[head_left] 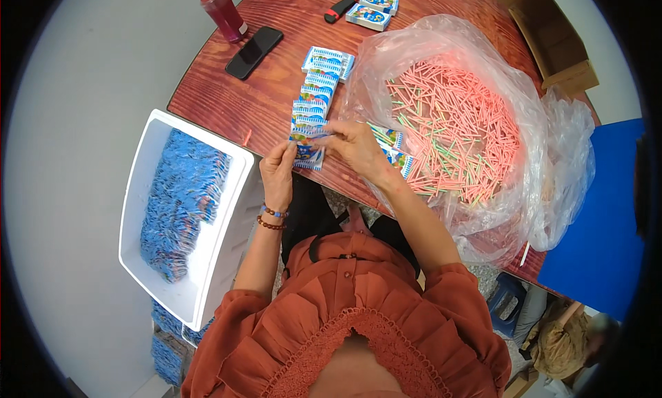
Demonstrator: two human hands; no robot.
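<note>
Both hands work at the near edge of the round wooden tabletop [276,87]. Left hand [278,172] pinches the near end of a small blue-white packet [308,155] between thumb and fingers; right hand [353,145] grips the same packet from the right, fingers curled on it. The packet is the nearest in a row of like packets [316,94] running away toward the far side. Just right of the hands, a big clear plastic bag [483,74] lies open, full of pink and green sticks [455,129]; a few more packets sit at its mouth. Left of the tabletop, a white bin [227,225] holds a heap of blue packets [181,201]. Far side: black phone [254,52], red bottle [223,13], two small boxes [372,10], a black-red lighter [339,8].
</note>
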